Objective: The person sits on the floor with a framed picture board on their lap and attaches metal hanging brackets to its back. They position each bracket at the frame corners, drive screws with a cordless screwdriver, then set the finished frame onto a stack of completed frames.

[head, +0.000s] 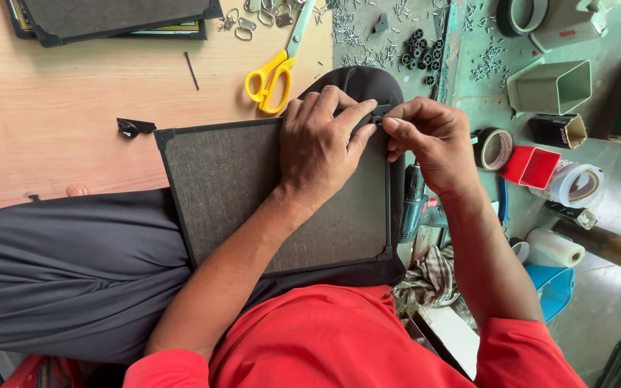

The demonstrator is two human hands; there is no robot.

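A dark framed panel (231, 187) with a grey-brown backing lies on my lap, back side up. My left hand (321, 140) presses flat on its upper right area, fingers reaching to the corner. My right hand (429, 136) pinches a small black corner piece (381, 111) at that upper right corner, fingertips meeting the left hand's fingers. Black corner caps sit on the panel's other visible corners.
Yellow-handled scissors (274, 75) lie on the wooden board (59, 108) above the panel. Another framed panel (109, 18) is at the top left. Right side holds scattered screws (490, 65), tape rolls (496, 149), a red box (530, 167), a grey tube (551, 88) and a drill (415, 201).
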